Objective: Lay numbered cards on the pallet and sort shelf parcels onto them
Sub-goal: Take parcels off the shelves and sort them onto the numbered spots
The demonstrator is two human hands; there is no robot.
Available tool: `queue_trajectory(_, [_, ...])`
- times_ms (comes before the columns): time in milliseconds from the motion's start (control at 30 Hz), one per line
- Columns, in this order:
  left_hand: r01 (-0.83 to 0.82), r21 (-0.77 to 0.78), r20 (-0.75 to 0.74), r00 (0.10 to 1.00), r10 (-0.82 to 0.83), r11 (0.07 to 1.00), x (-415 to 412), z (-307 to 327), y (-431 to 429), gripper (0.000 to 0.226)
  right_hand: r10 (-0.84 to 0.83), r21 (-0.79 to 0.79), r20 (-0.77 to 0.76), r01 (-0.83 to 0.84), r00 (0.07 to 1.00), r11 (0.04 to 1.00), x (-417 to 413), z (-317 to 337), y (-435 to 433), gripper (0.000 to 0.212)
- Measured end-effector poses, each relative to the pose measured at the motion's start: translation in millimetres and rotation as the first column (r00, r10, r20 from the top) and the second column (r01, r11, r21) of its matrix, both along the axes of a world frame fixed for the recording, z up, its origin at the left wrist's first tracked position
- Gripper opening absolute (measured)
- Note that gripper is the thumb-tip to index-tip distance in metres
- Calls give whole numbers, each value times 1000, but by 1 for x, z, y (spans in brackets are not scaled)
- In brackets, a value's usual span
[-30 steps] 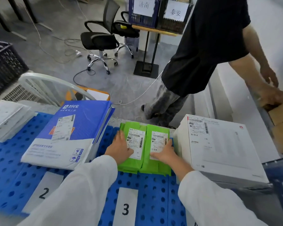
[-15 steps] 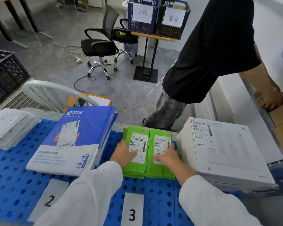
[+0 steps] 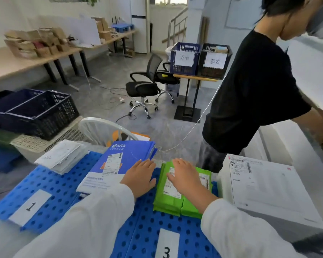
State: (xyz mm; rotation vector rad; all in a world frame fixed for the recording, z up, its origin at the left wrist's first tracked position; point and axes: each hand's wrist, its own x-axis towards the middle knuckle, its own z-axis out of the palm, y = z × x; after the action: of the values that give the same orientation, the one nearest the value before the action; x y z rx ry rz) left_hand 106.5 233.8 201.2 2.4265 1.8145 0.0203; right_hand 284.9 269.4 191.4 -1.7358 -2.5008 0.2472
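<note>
On the blue perforated pallet (image 3: 60,187) lie white cards marked 1 (image 3: 30,206) and 3 (image 3: 167,244). Two green parcels (image 3: 172,199) with white labels lie side by side behind card 3. My right hand (image 3: 185,176) hovers flat over them, fingers spread, holding nothing. My left hand (image 3: 141,175) is open too, above the gap between the green parcels and a blue-and-white mailer (image 3: 112,164). A stack of pale flat parcels (image 3: 62,156) sits behind card 1. A large white box (image 3: 265,187) stands at the right.
A person in a black shirt (image 3: 254,86) bends over a white shelf (image 3: 306,138) at the right. Dark crates (image 3: 32,110) and a white chair back (image 3: 104,129) stand behind the pallet. Office chairs (image 3: 144,86) and labelled baskets (image 3: 199,58) are further back.
Both my hands have lifted off the green parcels and my left hand has shifted left. My head has tilted up, so more of the room and card 1 now show.
</note>
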Motion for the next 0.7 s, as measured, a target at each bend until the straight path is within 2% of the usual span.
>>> queue_trajectory(167, [-54,-27,-80,995,52,998,-34,-4,-30,55,-6,-110,-58,0,998,994,-19,-16,-25,59])
queue_trajectory(300, [-90,-50,-153,985,81,995,-68,-10,-41,59,32,-147,-20,-35,999,989,-42,-18,-37,53])
queue_trajectory(400, [-113,-29,-143,984,108,993,-95,-12,-31,58,41,-162,-37,-46,998,986,-64,-15,-26,48])
queue_trajectory(533, [-115,-17,-115,987,113,993,-136,-23,-6,51,-118,-247,-100,90,988,965,-99,-16,-4,42])
queue_trajectory(700, [-133,-106,-58,990,127,985,-197,-51,31,50,-345,-450,-175,237,922,861,-144,-41,20,48])
